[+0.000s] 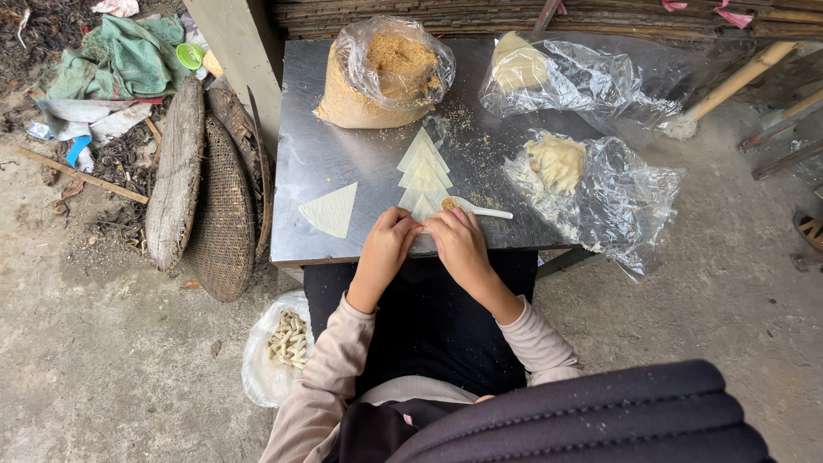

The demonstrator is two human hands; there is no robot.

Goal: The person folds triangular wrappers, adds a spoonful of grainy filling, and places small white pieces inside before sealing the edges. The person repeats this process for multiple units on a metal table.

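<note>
Both hands were brought together at the near edge of the tabletop (317,154): the left hand (390,236) and the right hand (459,240) were closed with pinching fingers on one small dough wrapper (423,225), of which only a sliver showed between them. It is judged that a fold was being pressed; even pressure from both thumbs along the seam would serve best, with the filling kept inside the edge. Just beyond the hands a row of triangular wrappers (423,167) was overlapped, and a white spoon (471,207) with a little brown filling lay touching the right fingers. One single wrapper (330,208) was left apart, off to the left.

Containers: far ahead of the hands an open clear bag (381,77) held brown crumbly filling. To the right, two crumpled plastic bags (591,81) (617,197) each held a pale lump of dough. Below the left elbow, on the ground, a white bag (279,347) held small finished rolls.
</note>
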